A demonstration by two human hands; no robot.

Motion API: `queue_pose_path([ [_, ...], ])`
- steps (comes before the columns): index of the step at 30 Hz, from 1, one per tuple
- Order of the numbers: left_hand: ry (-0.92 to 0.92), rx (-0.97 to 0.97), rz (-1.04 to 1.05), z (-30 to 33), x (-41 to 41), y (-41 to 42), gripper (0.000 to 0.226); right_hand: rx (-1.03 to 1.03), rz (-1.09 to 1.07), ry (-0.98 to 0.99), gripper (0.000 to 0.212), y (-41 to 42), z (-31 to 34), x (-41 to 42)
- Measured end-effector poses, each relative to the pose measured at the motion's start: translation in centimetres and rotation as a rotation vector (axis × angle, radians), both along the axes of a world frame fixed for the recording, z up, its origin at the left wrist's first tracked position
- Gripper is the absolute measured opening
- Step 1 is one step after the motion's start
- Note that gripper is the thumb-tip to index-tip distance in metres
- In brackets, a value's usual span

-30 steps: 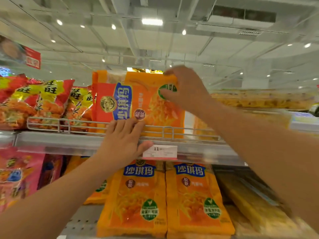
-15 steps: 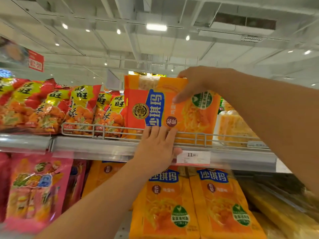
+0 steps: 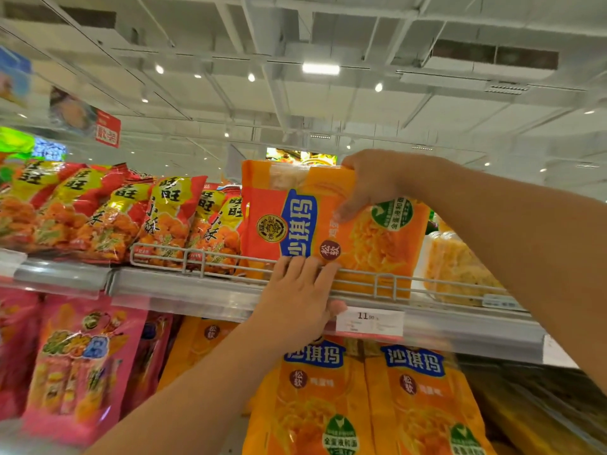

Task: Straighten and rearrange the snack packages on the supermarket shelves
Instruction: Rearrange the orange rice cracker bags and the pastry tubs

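A large orange snack package (image 3: 377, 238) with a blue label stands on its side on the top shelf, behind the wire rail (image 3: 197, 257). My right hand (image 3: 371, 185) grips its upper edge, thumb on the front face. My left hand (image 3: 299, 297) rests flat against the shelf edge, fingers straight and touching the rail and the package's lower edge. Red and yellow snack bags (image 3: 108, 218) lean in a row to the left of the orange package.
Clear-wrapped yellow cakes (image 3: 456, 267) sit right of the orange package. A price tag (image 3: 369, 323) hangs on the shelf edge (image 3: 184, 290). Below stand more orange packages (image 3: 417, 405) and pink bags (image 3: 78, 362). Hanging signs (image 3: 106, 129) are at the upper left.
The view has shifted so the shelf appears further right and lower. My right hand moved from the package's front face to its top edge. My left hand stays at the rail.
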State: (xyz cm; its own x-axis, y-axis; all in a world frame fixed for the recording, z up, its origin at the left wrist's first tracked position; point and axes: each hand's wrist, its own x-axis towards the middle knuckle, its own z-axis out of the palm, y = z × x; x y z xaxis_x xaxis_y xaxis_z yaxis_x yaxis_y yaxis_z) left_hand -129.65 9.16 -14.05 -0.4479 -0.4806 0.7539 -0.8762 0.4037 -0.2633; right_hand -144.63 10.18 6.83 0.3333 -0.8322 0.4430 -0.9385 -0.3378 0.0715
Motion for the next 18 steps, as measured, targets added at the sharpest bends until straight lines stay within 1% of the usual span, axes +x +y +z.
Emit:
queue_pose_path([
  [3, 0.048, -0.054, -0.046, 0.0, -0.2, 0.4, 0.069, -0.088, 0.023, -0.019, 0.072, 0.8, -0.1, -0.7],
  [4, 0.07, -0.053, -0.057, -0.1, -0.3, 0.4, 0.072, -0.125, 0.02, -0.033, 0.072, 1.3, 0.0, -1.1],
  [6, 0.155, 0.023, -0.076, -0.1, -0.3, 0.7, 0.088, -0.199, 0.022, -0.097, 0.073, 2.7, 0.4, -2.1],
  [8, 0.317, 0.117, -0.084, -0.3, -0.1, 0.6, 0.103, -0.261, 0.042, -0.197, 0.074, 4.3, 0.8, -3.2],
  [10, 0.55, 0.228, -0.117, 0.1, -0.5, 0.8, 0.114, -0.322, 0.073, -0.309, 0.074, 6.2, 1.2, -4.1],
  [11, 0.693, 0.298, -0.166, 1.0, -0.7, 1.3, 0.117, -0.354, 0.088, -0.363, 0.075, 7.3, 1.3, -4.4],
  [13, 0.965, 0.384, -0.318, 3.5, -1.4, 2.9, 0.122, -0.393, 0.116, -0.478, 0.079, 9.6, 1.1, -4.5],
  [14, 1.053, 0.398, -0.431, 4.7, -1.6, 3.7, 0.123, -0.393, 0.138, -0.548, 0.08, 10.7, 0.9, -4.4],
  [15, 1.106, 0.392, -0.575, 5.8, -1.7, 4.5, 0.118, -0.377, 0.168, -0.633, 0.079, 11.6, 0.4, -4.2],
  [16, 1.137, 0.364, -0.722, 6.6, -1.6, 5.3, 0.108, -0.345, 0.209, -0.726, 0.078, 12.5, -0.2, -4.0],
  [18, 1.182, 0.309, -0.917, 7.0, -0.7, 6.8, 0.09, -0.239, 0.313, -0.917, 0.075, 13.8, -2.2, -3.3],
])
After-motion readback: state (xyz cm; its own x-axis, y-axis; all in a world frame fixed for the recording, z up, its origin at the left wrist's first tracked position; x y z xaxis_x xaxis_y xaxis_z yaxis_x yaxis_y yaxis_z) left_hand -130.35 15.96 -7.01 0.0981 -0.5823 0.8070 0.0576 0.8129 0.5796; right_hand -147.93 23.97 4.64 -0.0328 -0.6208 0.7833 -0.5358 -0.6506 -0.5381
